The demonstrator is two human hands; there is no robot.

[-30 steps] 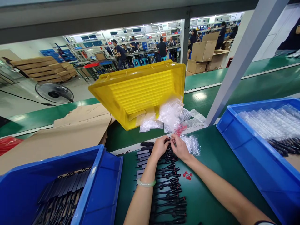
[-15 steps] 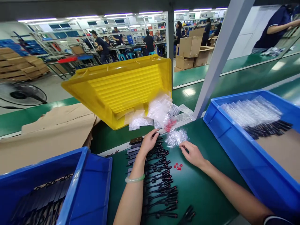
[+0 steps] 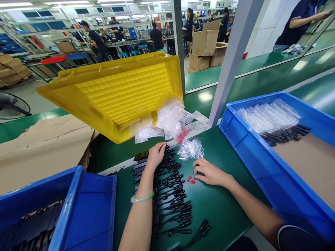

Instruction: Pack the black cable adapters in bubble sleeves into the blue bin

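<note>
Black cables with connector ends [image 3: 172, 209] lie in a long row on the green table, joined to flat black boxes partly hidden by my left arm. My left hand [image 3: 156, 157] is at the far end of the row, its fingers closed on a black cable near its connector. My right hand [image 3: 210, 172] hovers with fingers bent and apart, its fingertips just beside the small red rings [image 3: 191, 180]; I see nothing held in it. A pile of small clear plastic pieces [image 3: 192, 149] lies beyond that hand. One separate black cable [image 3: 200, 232] lies near the front.
A yellow crate [image 3: 117, 94] stands tilted behind the row, bubble-wrap bags [image 3: 170, 118] at its edge. Blue bins flank me: the left bin [image 3: 96, 205] holds black units, the right bin [image 3: 251, 150] wrapped ones. A grey post [image 3: 230, 66] rises ahead. Several people work farther off.
My right hand has moved from the clear plastic pieces toward me, to the red rings, and its fingers have spread. My left hand stays at the row's far end. The view has shifted slightly.
</note>
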